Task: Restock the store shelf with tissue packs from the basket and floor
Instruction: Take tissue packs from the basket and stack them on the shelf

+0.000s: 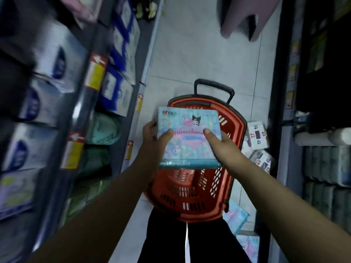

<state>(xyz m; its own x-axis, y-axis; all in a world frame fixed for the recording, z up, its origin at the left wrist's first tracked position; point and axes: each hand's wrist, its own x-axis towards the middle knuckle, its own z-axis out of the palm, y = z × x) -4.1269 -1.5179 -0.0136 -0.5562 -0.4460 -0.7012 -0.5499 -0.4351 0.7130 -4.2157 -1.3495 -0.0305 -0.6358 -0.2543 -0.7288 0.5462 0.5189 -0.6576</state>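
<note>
The tall grey metal store shelf takes up the whole side out past the left hand's knuckles. It's pretty blurred, but it's stacked with blue-and-white boxed tissue packs plus some green soft packs lower down. The pale tiled floor runs straight ahead beyond the fingertips.

Right under both hands sits a red slotted plastic shopping basket with a black pull handle at its far end. From what shows around the pack, there's nothing visible inside it.

Above the basket, the person holds a flat pastel-blue plastic-wrapped tissue pack with a pink heart and a cartoon character printed on it. The left hand grips its left edge and the right hand grips its right edge. Both thumbs are pressed flat on top, with the other fingers curled underneath out of sight.

Just outside the right hand, a couple of white packs with red flower prints lie on the floor beside the basket. Back toward the right forearm, two more pastel-blue packs lie there too.
</note>
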